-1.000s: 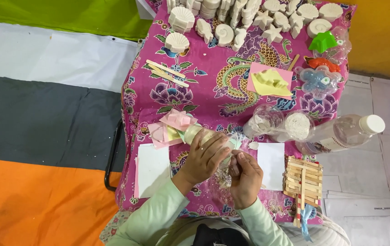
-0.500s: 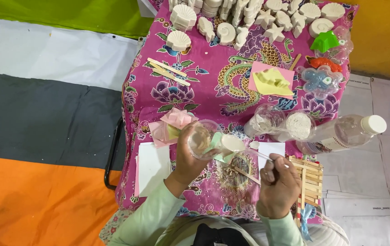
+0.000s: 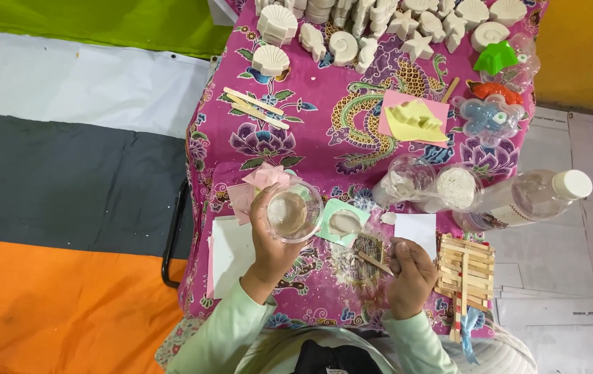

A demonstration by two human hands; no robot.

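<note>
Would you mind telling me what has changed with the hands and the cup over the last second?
The two hands, close together at first, have parted. The left hand still holds the clear plastic cup, now lifted with its mouth toward the camera. The right hand has moved right and toward the person, holding a wooden stick. The green paper with a lump is now uncovered. The plaster shapes and bottle stayed put.
</note>
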